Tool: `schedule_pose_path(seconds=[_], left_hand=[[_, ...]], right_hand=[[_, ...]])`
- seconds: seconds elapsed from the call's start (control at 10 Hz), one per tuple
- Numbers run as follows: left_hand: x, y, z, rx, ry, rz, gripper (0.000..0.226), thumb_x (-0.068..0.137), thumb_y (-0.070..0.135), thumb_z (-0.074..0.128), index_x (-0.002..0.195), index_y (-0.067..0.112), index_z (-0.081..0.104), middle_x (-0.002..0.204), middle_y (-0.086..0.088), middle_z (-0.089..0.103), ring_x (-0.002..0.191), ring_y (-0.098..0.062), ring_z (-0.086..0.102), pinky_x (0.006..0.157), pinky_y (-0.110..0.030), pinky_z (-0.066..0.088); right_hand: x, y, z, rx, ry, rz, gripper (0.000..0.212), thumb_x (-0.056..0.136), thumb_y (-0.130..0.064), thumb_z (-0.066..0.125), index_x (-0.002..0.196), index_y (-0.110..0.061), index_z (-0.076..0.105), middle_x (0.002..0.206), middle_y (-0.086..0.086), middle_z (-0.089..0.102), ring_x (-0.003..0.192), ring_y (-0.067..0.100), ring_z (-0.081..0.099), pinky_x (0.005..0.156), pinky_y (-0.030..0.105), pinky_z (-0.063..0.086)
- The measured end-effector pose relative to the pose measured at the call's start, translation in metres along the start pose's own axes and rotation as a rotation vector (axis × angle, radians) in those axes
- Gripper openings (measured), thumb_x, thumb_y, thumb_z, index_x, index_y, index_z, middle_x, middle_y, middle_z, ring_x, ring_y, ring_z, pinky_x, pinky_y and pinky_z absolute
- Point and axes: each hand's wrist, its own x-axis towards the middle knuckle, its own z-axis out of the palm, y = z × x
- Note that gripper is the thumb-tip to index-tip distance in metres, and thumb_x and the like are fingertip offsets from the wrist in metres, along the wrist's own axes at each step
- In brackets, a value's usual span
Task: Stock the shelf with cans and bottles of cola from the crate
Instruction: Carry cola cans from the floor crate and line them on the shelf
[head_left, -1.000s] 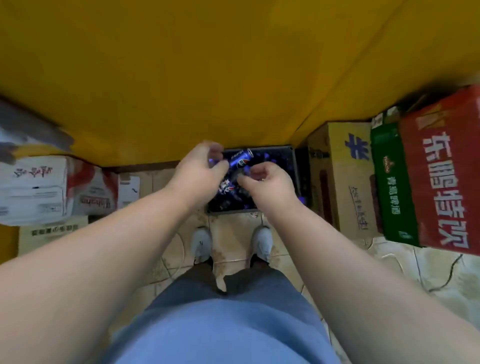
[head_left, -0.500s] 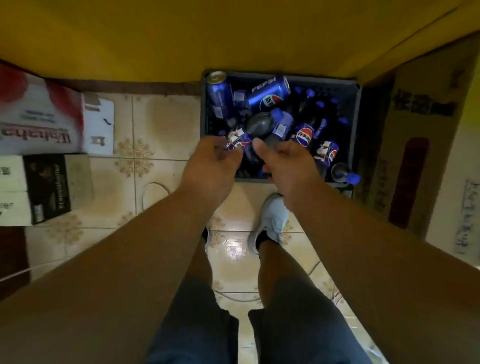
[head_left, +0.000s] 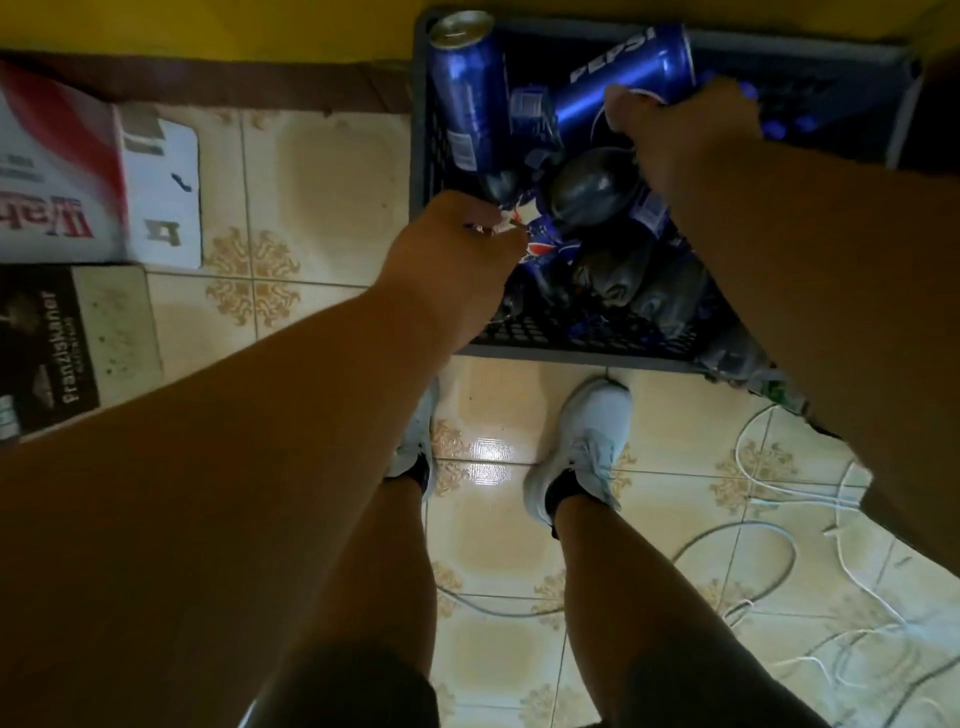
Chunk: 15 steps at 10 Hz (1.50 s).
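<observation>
Over the crate (head_left: 423, 171), the left hand (head_left: 447, 260) pinches a bottle (head_left: 540, 244) near the left wall, the right hand (head_left: 685, 140) grips the far can (head_left: 618, 78).

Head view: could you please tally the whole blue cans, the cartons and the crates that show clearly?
Blue cans: 2
Cartons: 2
Crate: 1
Total: 5
Bottles: too jumbled to count.

The crate (head_left: 524, 343) stands on the floor (head_left: 332, 171) against the wall, just ahead of the feet, holding cans (head_left: 467, 98) and bottles (head_left: 592, 197). Boxes (head_left: 78, 171) lie well left; cables (head_left: 779, 540) trail to the right.
</observation>
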Motion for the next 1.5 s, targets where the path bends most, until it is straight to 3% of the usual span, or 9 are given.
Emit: schedule_pose_path(seconds=[0.3,0.5,0.7,0.8,1.0,1.2,1.3,1.4,1.5], left_hand=[[0.006,0.010,-0.004,0.165,-0.022,0.088,0.034,0.091,0.032,0.058,0.111,0.007,0.069,0.106,-0.015,0.073,0.100,-0.034,0.068,0.090,-0.049,0.056],[0.024,0.019,0.000,0.084,-0.027,0.052,0.057,0.075,0.043,0.056,0.123,0.013,0.062,0.110,-0.011,0.071,0.101,-0.031,0.070,0.090,-0.052,0.056],[0.051,0.026,0.002,0.028,-0.027,0.004,0.037,0.096,0.025,0.059,0.124,0.002,0.061,0.118,-0.019,0.068,0.099,-0.031,0.069,0.080,-0.038,0.058],[0.059,0.035,-0.001,0.013,-0.054,-0.012,0.040,0.096,0.027,0.058,0.124,-0.001,0.062,0.127,-0.021,0.065,0.117,-0.036,0.063,0.097,-0.048,0.054],[0.068,0.033,-0.009,0.037,-0.033,-0.029,0.039,0.094,0.024,0.060,0.128,0.006,0.061,0.129,-0.016,0.064,0.117,-0.032,0.063,0.097,-0.047,0.054],[0.073,0.025,-0.009,0.227,0.033,0.129,0.060,0.088,0.025,0.069,0.142,0.019,0.044,0.128,-0.001,0.061,0.109,-0.019,0.061,0.085,-0.030,0.050],[0.075,0.026,-0.008,0.274,0.048,0.281,0.083,0.076,0.033,0.079,0.147,0.023,0.036,0.135,0.004,0.056,0.116,-0.016,0.059,0.093,-0.030,0.050],[0.078,0.021,-0.006,0.282,0.087,0.417,0.092,0.061,0.053,0.073,0.143,0.028,0.039,0.132,-0.005,0.059,0.118,-0.022,0.060,0.097,-0.043,0.053],[0.069,0.022,-0.011,0.183,0.104,0.400,0.063,0.070,0.042,0.063,0.130,0.025,0.052,0.116,0.005,0.067,0.104,-0.009,0.066,0.088,-0.035,0.058]], right_hand=[[0.019,-0.012,0.010,-0.073,0.085,-0.077,0.109,0.079,-0.079,0.057,0.153,-0.005,0.025,0.155,0.016,0.039,0.139,0.037,0.042,0.109,0.049,0.043],[0.096,0.004,0.032,-0.220,0.115,-0.140,0.113,0.042,-0.094,0.050,0.129,-0.022,0.061,0.120,0.005,0.070,0.109,0.033,0.067,0.093,0.051,0.054],[0.044,-0.014,0.020,-0.282,0.088,-0.179,0.082,0.068,-0.072,0.060,0.126,-0.015,0.062,0.121,0.011,0.069,0.114,0.034,0.064,0.103,0.052,0.049],[0.033,-0.016,0.017,-0.354,0.067,-0.213,0.075,0.085,-0.061,0.065,0.135,-0.007,0.051,0.133,0.017,0.062,0.125,0.038,0.057,0.111,0.054,0.040],[0.005,-0.018,0.017,-0.097,0.104,-0.347,0.058,0.093,-0.043,0.067,0.135,-0.010,0.043,0.138,0.012,0.053,0.125,0.031,0.054,0.110,0.048,0.040],[-0.013,-0.017,0.026,-0.096,0.140,-0.445,0.024,0.093,-0.033,0.069,0.098,-0.016,0.054,0.128,0.014,0.050,0.107,0.029,0.056,0.085,0.028,0.040],[-0.031,-0.018,0.029,-0.043,0.236,-0.541,0.028,0.086,-0.034,0.074,0.094,-0.011,0.060,0.123,0.014,0.055,0.109,0.032,0.055,0.092,0.039,0.047],[-0.059,-0.025,0.027,0.111,0.300,-0.634,0.037,0.076,-0.038,0.079,0.090,-0.012,0.056,0.105,0.005,0.057,0.096,0.026,0.057,0.081,0.039,0.050],[-0.075,-0.029,0.028,0.293,0.190,-0.604,0.044,0.076,-0.043,0.080,0.097,-0.016,0.053,0.093,-0.008,0.058,0.085,0.008,0.060,0.072,0.022,0.050]])
